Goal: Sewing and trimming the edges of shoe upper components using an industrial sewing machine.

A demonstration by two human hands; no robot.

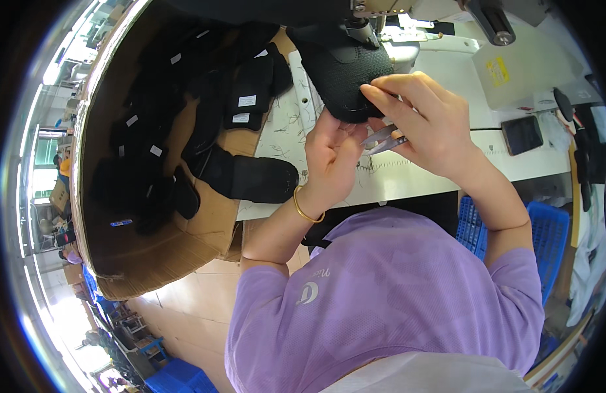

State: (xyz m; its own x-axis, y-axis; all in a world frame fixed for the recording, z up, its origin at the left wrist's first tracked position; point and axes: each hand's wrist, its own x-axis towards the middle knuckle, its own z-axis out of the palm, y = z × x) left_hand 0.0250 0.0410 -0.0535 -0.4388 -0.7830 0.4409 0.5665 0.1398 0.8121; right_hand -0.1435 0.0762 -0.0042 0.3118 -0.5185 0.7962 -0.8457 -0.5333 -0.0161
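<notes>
A black textured fabric piece (342, 75) with a rounded end lies under the sewing machine's head (375, 19). My left hand (332, 154), with a gold bangle on its wrist, is closed on the near edge of this piece, its fingers partly hidden beneath it. My right hand (431, 121) holds small metal thread snips (383, 139) in its lower fingers, the blades toward my left hand. Its thumb and forefinger come together at the right edge of the fabric; whether a thread is between them is too small to tell.
Left of the white table (408, 177) stands a large cardboard box (205, 245) with several black pieces bearing white labels. Another black piece (260, 179) lies across the table's left edge. Loose threads are scattered about. A phone (522, 135) lies at right, near blue crates (549, 242).
</notes>
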